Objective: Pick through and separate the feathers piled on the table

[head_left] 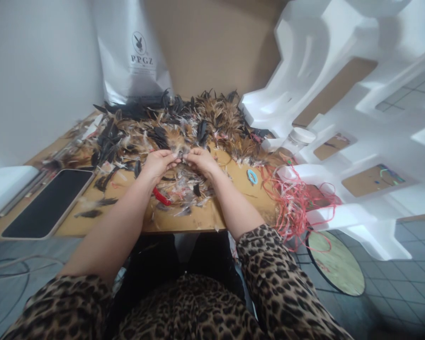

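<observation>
Brown feathers stand up in a small bunch between my two hands over the table. My left hand pinches the base of this bunch from the left. From the other side my right hand pinches the same base, its fingertips almost meeting the left ones. Beneath the hands lies a loose heap of feather scraps, with a curved red strip at its left edge. Behind them, black and brown feathers are piled across the back of the table.
A phone lies at the left. To the right are a light-blue ring, a tangle of pink-red string and a lidded clear jar. White moulded foam borders the right side; a white bag stands behind.
</observation>
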Action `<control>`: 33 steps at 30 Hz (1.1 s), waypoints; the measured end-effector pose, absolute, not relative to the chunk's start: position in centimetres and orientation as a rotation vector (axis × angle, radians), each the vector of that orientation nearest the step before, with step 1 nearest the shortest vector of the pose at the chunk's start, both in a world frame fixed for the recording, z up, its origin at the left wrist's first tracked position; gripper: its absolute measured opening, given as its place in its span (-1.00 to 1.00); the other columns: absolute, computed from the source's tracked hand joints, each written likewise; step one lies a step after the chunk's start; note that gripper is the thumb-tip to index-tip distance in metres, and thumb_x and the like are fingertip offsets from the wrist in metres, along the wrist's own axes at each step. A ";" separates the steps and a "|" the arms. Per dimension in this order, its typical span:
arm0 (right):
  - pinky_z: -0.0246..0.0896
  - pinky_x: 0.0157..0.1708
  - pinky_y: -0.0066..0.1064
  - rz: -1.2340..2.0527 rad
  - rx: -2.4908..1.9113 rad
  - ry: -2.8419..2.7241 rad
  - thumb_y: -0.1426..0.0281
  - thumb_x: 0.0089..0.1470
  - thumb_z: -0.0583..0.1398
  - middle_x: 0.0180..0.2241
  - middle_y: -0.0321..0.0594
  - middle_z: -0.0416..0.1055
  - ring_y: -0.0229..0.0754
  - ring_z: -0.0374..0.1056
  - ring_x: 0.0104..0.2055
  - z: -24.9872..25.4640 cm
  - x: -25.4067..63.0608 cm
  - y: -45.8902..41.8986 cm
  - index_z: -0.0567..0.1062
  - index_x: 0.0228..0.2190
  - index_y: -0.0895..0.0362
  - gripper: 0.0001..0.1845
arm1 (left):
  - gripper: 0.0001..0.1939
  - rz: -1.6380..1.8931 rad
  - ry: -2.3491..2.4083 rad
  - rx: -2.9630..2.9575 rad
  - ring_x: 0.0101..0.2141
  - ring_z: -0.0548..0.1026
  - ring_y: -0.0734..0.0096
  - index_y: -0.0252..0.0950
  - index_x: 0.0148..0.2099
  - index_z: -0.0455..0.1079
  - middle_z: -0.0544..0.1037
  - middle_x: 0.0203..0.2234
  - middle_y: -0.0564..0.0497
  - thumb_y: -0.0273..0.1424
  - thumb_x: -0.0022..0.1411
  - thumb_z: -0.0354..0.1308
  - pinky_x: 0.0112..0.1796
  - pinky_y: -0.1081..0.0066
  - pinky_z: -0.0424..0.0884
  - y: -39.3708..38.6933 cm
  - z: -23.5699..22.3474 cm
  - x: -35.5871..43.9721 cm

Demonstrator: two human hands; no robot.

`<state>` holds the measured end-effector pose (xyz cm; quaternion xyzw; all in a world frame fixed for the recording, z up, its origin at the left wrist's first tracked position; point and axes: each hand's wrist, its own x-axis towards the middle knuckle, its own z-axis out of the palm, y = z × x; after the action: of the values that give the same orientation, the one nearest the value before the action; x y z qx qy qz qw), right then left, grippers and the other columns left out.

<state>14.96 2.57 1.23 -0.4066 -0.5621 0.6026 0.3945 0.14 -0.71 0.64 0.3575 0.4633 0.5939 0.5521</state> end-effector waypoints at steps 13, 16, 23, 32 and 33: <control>-0.05 -0.71 -0.62 1.733 -0.992 -1.163 0.41 -0.27 0.29 -0.70 -0.38 0.35 -0.43 0.17 -0.70 0.9 14.4 2.8 0.29 -0.59 0.17 -0.75 | -0.79 1.377 1.074 1.087 -0.58 0.43 0.60 -0.41 -0.48 0.46 0.54 -0.57 -0.04 -0.37 -0.17 0.34 -0.50 0.61 0.32 -0.4 -0.1 0.0; -0.09 -0.70 -0.61 1.650 -0.994 -1.194 0.40 -0.29 0.29 -0.73 -0.42 0.30 -0.44 0.12 -0.71 0.7 14.4 2.9 0.29 -0.60 0.17 -0.76 | -0.78 1.353 1.068 1.077 -0.57 0.44 0.60 -0.42 -0.46 0.47 0.55 -0.57 -0.04 -0.38 -0.17 0.35 -0.50 0.62 0.33 -0.6 0.0 -0.1; -0.05 -0.62 -0.58 1.337 -0.969 -1.302 0.38 -0.29 0.25 -0.73 -0.49 0.20 -0.45 0.06 -0.67 0.8 13.9 2.7 0.28 -0.60 0.15 -0.78 | -0.84 1.291 0.980 0.902 -0.52 0.50 0.55 -0.45 -0.41 0.47 0.54 -0.56 -0.07 -0.48 -0.11 0.31 -0.49 0.64 0.37 -0.9 0.4 -0.2; 0.06 -0.43 -0.51 0.788 -1.031 -1.720 0.44 -0.15 0.13 -0.56 -0.39 0.27 -0.38 0.13 -0.51 0.9 14.0 2.0 0.33 -0.52 0.16 -0.96 | -0.96 1.248 0.915 0.671 -0.52 0.53 0.50 -0.49 -0.41 0.44 0.54 -0.53 -0.12 -0.64 0.03 0.18 -0.54 0.64 0.39 -0.7 0.5 -0.3; 0.06 -0.41 -0.50 0.685 -1.028 -1.785 0.46 -0.13 0.11 -0.55 -0.37 0.28 -0.36 0.14 -0.50 0.9 14.0 1.9 0.34 -0.52 0.15 -0.98 | -0.96 1.247 0.923 0.653 -0.52 0.53 0.48 -0.49 -0.42 0.43 0.54 -0.54 -0.12 -0.65 0.03 0.17 -0.54 0.63 0.40 -0.6 0.5 -0.4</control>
<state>14.03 1.91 0.93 -0.4189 -0.7272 0.2790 0.4668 -0.36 -0.64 0.48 0.2895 0.4088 0.5524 0.6663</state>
